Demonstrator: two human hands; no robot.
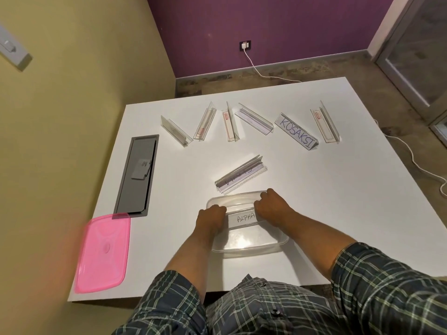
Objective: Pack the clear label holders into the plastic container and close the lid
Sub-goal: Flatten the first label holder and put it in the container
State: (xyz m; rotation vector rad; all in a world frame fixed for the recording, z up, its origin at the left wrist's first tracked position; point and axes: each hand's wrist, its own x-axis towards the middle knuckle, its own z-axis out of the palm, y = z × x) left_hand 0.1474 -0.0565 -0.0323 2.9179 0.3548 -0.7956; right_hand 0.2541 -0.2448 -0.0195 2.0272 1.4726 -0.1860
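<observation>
So we've got both hands clamped on the ALPHA label holder (243, 217), left hand (210, 220) on its left end and right hand (271, 209) on its right end, and it sits crosswise inside the clear plastic container (254, 247) toward the far wall, long axis running left-right along the tub's length. Nearest loose holder (240, 175) lies just beyond the far rim, angled up to the right, probably closer to our right hand. Six more are fanned out farther back, including the KOSAKSI holder (296, 131). Pink lid (102, 252) waits well off to the left by the table edge.
</observation>
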